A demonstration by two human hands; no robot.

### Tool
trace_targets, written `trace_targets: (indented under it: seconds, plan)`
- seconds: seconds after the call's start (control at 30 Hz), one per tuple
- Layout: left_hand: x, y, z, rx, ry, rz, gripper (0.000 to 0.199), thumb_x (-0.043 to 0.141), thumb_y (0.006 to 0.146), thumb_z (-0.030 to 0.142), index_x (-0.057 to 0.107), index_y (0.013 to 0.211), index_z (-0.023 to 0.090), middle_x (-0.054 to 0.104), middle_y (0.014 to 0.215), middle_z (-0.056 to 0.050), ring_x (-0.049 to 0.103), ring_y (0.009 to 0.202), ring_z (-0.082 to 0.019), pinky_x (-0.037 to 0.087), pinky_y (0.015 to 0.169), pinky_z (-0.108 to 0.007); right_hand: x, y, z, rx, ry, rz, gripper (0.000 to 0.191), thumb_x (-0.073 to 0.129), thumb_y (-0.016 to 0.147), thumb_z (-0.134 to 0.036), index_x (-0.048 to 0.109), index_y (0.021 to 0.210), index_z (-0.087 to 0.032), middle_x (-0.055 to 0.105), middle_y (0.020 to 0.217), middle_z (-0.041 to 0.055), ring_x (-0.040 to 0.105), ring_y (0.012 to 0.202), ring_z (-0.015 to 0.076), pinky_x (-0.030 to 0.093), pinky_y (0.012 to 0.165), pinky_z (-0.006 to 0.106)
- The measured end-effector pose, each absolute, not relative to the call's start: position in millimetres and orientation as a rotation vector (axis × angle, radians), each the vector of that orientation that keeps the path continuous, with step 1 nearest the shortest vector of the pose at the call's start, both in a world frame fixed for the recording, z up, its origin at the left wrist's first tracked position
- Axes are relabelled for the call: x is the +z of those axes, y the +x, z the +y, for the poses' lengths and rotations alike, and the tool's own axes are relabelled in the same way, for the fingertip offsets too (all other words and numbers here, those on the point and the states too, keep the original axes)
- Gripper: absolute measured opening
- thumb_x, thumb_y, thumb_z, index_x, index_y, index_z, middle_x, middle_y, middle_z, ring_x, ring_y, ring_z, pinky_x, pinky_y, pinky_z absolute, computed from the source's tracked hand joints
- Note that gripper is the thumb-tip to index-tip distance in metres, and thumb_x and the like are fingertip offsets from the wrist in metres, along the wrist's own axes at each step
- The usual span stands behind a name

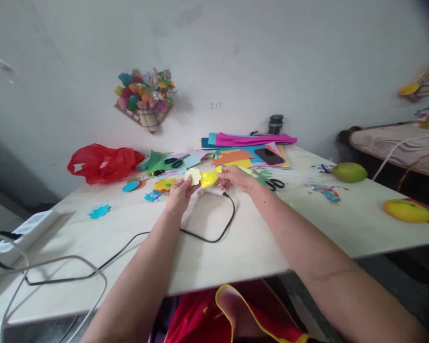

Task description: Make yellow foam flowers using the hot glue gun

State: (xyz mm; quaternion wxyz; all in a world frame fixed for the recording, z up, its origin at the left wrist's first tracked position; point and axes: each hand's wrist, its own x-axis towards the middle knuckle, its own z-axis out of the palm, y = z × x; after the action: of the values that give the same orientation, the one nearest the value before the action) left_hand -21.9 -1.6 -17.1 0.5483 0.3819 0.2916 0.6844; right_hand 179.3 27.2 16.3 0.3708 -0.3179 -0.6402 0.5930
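Observation:
My left hand (181, 193) pinches a cream scalloped flower cutout (192, 176) between thumb and fingers. Touching the cutout's right side is a glossy yellow piece (209, 178), whose exact kind I cannot make out. The fingers of my right hand (236, 178) are closed on its right end. Below both hands lies a white object (190, 209) with a black cord, partly hidden by my left hand. Yellow flower cutouts (164, 185) and blue ones (153, 196) are heaped just left of my left hand. Black-handled scissors (274, 184) rest right of my right hand.
A red plastic bag (103, 163) sits at the back left, beside a second pair of scissors (174, 162). Coloured sheets (250, 139) and a phone (269, 156) lie at the back. Mangoes (349, 172) are at right. Loose cables (75, 276) and a power strip (28, 233) occupy the left.

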Motion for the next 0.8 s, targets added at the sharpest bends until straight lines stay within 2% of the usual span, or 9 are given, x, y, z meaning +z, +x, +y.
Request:
trace_targets:
  seconds: [0.1, 0.2, 0.27, 0.33, 0.43, 0.5, 0.63, 0.8]
  plan:
    - [-16, -20, -3, 1.612, 0.962, 0.793, 0.026, 0.073, 0.062, 0.024, 0.060, 0.082, 0.013, 0.066, 0.068, -0.003, 0.064, 0.061, -0.013, 0.054, 0.068, -0.029, 13, 179, 30, 1.496, -0.796, -1.654, 0.015, 0.060, 0.076, -0.026, 0.054, 0.081, -0.013, 0.066, 0.065, 0.0042, 0.055, 0.042, 0.0096, 0.042, 0.034, 0.018]
    - [-14, -18, -7, 1.652, 1.043, 0.901, 0.056, 0.072, 0.061, 0.024, 0.052, 0.112, 0.015, 0.065, 0.061, 0.000, 0.064, 0.056, -0.015, 0.054, 0.062, -0.032, 11, 178, 31, 1.449, -0.781, -1.669, 0.015, 0.060, 0.075, -0.026, 0.054, 0.079, -0.013, 0.064, 0.061, 0.0020, 0.052, 0.039, 0.0085, 0.039, 0.033, 0.018]
    - [-12, -17, -8, 1.662, 1.120, 0.951, 0.067, 0.070, 0.062, 0.025, 0.043, 0.124, 0.016, 0.063, 0.058, 0.001, 0.064, 0.054, -0.016, 0.054, 0.060, -0.033, 11, 177, 31, 1.418, -0.783, -1.670, 0.014, 0.059, 0.074, -0.026, 0.054, 0.078, -0.014, 0.063, 0.059, 0.0008, 0.050, 0.037, 0.0077, 0.037, 0.032, 0.017]
    - [-12, -17, -7, 1.647, 1.174, 0.984, 0.062, 0.067, 0.063, 0.027, 0.048, 0.121, 0.014, 0.064, 0.059, 0.000, 0.063, 0.054, -0.015, 0.054, 0.061, -0.033, 11, 176, 30, 1.397, -0.776, -1.671, 0.013, 0.058, 0.074, -0.026, 0.054, 0.076, -0.013, 0.062, 0.058, 0.0004, 0.048, 0.036, 0.0068, 0.036, 0.031, 0.017]
    - [-14, -17, -1, 1.640, 1.207, 1.028, 0.039, 0.065, 0.061, 0.026, 0.064, 0.097, 0.010, 0.066, 0.068, -0.004, 0.064, 0.061, -0.015, 0.053, 0.070, -0.033, 14, 175, 27, 1.375, -0.749, -1.689, 0.014, 0.058, 0.073, -0.026, 0.055, 0.075, -0.013, 0.063, 0.059, 0.0008, 0.046, 0.036, 0.0058, 0.036, 0.032, 0.017]
    - [-16, -18, 4, 1.647, 1.267, 1.075, 0.030, 0.064, 0.060, 0.023, 0.068, 0.087, 0.011, 0.068, 0.076, -0.005, 0.064, 0.071, -0.016, 0.051, 0.077, -0.033, 15, 174, 25, 1.354, -0.741, -1.712, 0.014, 0.059, 0.072, -0.026, 0.056, 0.075, -0.013, 0.062, 0.059, 0.0003, 0.045, 0.036, 0.0055, 0.035, 0.032, 0.017]
    - [-16, -23, 7, 1.619, 1.461, 1.228, 0.033, 0.062, 0.062, 0.022, 0.069, 0.092, 0.016, 0.069, 0.087, -0.006, 0.061, 0.090, -0.022, 0.046, 0.085, -0.035, 17, 172, 23, 1.285, -0.745, -1.768, 0.014, 0.060, 0.072, -0.027, 0.057, 0.073, -0.013, 0.060, 0.057, -0.0013, 0.044, 0.035, 0.0048, 0.034, 0.032, 0.016]
    - [-11, -25, 2, 1.599, 1.456, 1.087, 0.041, 0.056, 0.070, 0.045, 0.069, 0.093, 0.013, 0.066, 0.101, -0.011, 0.058, 0.099, -0.024, 0.045, 0.087, -0.034, 20, 172, 21, 1.209, -0.731, -1.773, 0.017, 0.061, 0.071, -0.030, 0.055, 0.069, -0.013, 0.059, 0.057, -0.0020, 0.044, 0.036, 0.0045, 0.034, 0.032, 0.016]
